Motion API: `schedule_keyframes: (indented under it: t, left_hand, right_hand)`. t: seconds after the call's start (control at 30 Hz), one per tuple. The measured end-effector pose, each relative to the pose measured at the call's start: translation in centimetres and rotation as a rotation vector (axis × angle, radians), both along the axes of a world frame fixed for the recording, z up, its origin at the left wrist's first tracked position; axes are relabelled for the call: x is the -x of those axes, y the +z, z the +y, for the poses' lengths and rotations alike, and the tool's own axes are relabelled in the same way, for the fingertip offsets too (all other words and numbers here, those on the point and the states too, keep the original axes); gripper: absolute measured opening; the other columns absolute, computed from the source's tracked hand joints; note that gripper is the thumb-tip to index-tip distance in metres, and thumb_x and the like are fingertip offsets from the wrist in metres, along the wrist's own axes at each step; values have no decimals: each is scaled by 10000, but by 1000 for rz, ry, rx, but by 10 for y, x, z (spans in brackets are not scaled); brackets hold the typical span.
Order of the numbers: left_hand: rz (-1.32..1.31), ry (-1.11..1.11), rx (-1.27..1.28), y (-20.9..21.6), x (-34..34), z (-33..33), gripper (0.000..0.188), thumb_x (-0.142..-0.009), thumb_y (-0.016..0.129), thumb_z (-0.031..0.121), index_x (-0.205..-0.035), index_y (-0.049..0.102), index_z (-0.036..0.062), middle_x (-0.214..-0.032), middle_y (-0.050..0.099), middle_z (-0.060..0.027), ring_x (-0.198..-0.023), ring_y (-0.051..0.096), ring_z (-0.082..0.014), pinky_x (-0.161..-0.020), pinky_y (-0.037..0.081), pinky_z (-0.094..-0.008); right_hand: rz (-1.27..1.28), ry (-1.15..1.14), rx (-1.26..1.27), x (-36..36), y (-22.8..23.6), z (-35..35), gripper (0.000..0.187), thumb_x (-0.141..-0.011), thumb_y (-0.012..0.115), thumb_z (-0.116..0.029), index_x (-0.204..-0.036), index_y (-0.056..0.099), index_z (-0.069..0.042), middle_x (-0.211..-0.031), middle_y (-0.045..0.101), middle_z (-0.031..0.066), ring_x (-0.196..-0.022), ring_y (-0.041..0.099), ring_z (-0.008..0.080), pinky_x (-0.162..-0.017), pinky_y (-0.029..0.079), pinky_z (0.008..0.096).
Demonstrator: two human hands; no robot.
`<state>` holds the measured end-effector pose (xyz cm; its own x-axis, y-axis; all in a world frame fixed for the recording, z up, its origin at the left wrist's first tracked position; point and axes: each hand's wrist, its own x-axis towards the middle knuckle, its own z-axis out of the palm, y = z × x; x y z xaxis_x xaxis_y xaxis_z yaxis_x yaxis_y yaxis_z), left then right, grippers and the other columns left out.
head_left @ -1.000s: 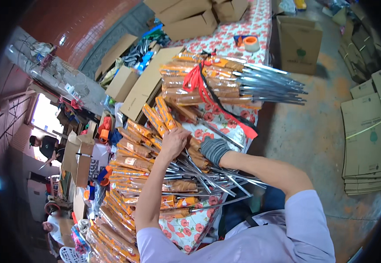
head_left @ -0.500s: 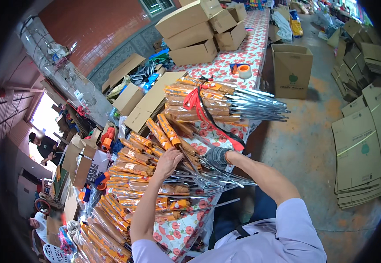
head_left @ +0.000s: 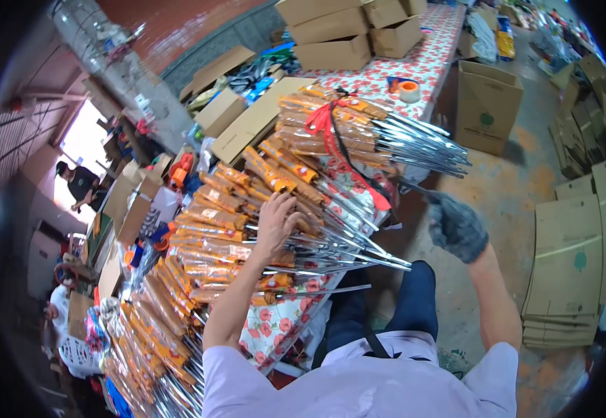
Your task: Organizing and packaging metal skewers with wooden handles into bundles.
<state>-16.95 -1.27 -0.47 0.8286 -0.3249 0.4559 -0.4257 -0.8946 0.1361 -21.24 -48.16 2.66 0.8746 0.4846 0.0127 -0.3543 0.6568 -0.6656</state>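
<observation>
Long goods with metal rods and orange-printed clear sleeves [head_left: 209, 216] lie in rows on a table with a red-flowered cloth [head_left: 275, 369]. My bare left hand [head_left: 276, 223] rests on them with its fingers apart. Off the table's right edge, my right hand [head_left: 458, 226], in a dark grey glove, is raised with its fingers curled. A thin dark shape sticks out from its fingers toward the table; I cannot tell what it is. Farther back lies a bundle [head_left: 331, 129] of the same goods. A red ribbon [head_left: 324, 120] and a black strip cross it, their ends trailing right.
Cardboard boxes [head_left: 331, 52] are piled at the table's far end, near a tape roll [head_left: 409, 90]. An upright carton [head_left: 487, 104] stands on the floor. Flattened cartons [head_left: 564, 258] are stacked at right. Another person [head_left: 80, 184] stands at far left.
My right hand has moved right, away from the rods and off the table edge. My left hand stays on the sleeved goods, its fingers more spread. The view has shifted.
</observation>
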Motion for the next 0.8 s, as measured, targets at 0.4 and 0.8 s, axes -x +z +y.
schedule_keyframes:
  t: [0.4,0.8]
  left_hand:
    - [411,-400,1449,16,202,-157,796,-951,691,392,-1570,311,67,-1511,456,-82,-1364,463,-215,-1133,358,-373]
    - [449,246,1720,-1,248,-125,305,-1078,496,238,-1296,517,25,-1259,582,-69,-1156,538,-134,-1036,415,-315]
  right_hand:
    - [-111,73,80,121,-19,141,237,-1013,597,-222,-1173,622,-49,-988,689,126,-881,676,288,-771,552,404]
    - [-1356,-374,1208,153,9,222,460,-818,705,-177,-1243,601,-36,-1080,637,186,-1055,608,379,-935,498,458]
